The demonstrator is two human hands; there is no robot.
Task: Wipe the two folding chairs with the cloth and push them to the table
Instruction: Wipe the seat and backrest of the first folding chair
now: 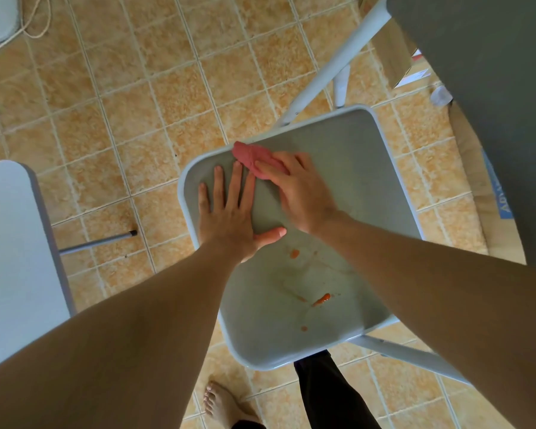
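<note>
A grey folding chair seat (353, 168) fills the middle of the head view. Orange smears (321, 299) mark its near half. My left hand (226, 209) lies flat on the seat's left side, fingers straight and spread. My right hand (297, 190) presses a bunched pink cloth (251, 157) against the seat's far-left edge, fingers over the cloth. A second pale folding chair (16, 252) stands at the left edge of the view. The dark grey table (483, 97) occupies the upper right.
Tan floor tiles (121, 103) surround the chairs. A white table leg (338, 60) slants down beside the chair. Cardboard (474, 193) lies on the floor under the table. A cord (34, 29) and a white object sit at top left. My bare foot (220, 404) is near the bottom.
</note>
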